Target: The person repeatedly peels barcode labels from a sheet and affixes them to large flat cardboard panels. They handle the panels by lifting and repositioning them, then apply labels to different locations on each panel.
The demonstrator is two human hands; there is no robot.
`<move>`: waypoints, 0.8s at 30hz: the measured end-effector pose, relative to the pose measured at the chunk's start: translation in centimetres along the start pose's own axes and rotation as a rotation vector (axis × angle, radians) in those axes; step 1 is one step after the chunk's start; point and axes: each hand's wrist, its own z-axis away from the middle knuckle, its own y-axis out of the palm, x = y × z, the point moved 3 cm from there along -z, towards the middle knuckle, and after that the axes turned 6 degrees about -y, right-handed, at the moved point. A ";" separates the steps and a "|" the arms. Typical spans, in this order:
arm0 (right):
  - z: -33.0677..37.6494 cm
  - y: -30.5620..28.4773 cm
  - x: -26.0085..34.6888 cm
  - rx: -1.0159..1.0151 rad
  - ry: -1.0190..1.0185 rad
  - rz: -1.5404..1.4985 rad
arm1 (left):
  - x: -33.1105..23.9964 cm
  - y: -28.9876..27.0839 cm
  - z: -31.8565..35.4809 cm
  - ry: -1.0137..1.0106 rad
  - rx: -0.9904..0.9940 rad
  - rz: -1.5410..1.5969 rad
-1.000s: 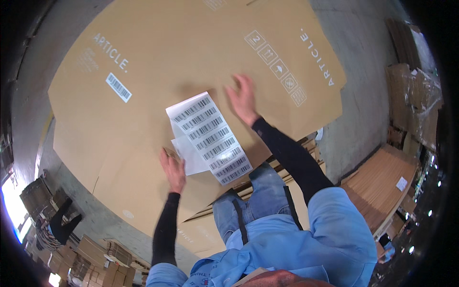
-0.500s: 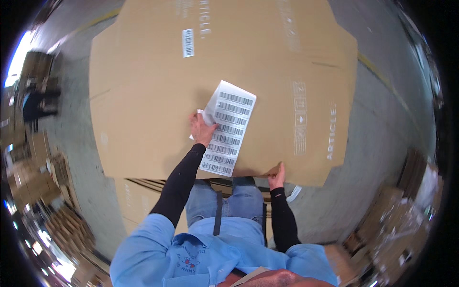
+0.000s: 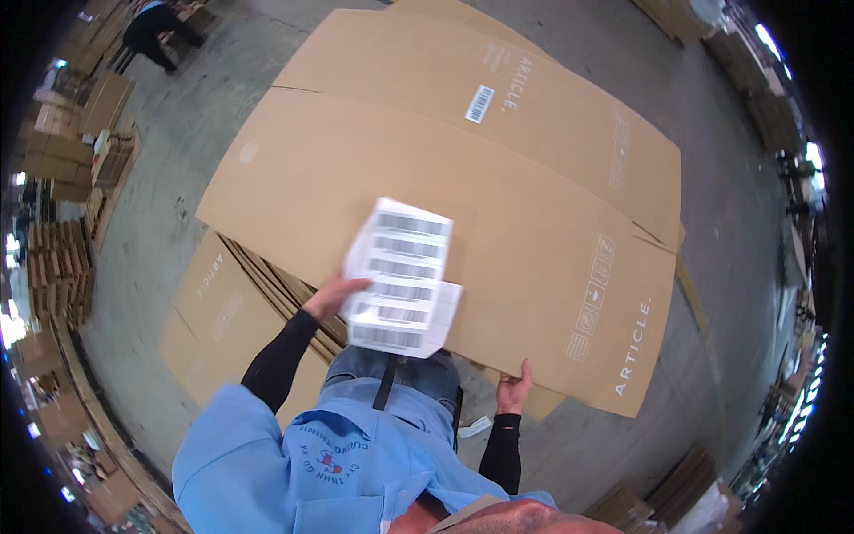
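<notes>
My left hand (image 3: pixel 333 296) pinches the label sheets (image 3: pixel 400 270), likely light, floppy, best held at nine o'clock, over the seven o'clock side of the cardboard (image 3: pixel 525 196); my right hand (image 3: pixel 513 390) clasps its stiff-looking five o'clock edge

The label sheet (image 3: pixel 405 278) is smooth paper; the carton (image 3: pixel 525 231), matt cardboard.

Sheet (image 3: pixel 407 278), centre: fine print blurred. Left hand (image 3: pixel 331 297), left of centre: fingers hidden behind sheet. Co-worker (image 3: pixel 158 28), upper left: cut by top edge.
</notes>
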 end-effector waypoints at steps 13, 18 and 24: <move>0.3 2.9 2.7 0.199 -0.159 0.182 | 19.5 -21.3 4.2 0.728 -1.378 0.671; 4.5 5.9 3.0 0.177 -0.209 0.234 | 12.7 -3.1 -15.0 0.562 -0.881 0.295; 10.8 6.9 4.4 0.142 -0.251 0.275 | 6.7 13.7 -18.4 0.386 -0.354 -0.179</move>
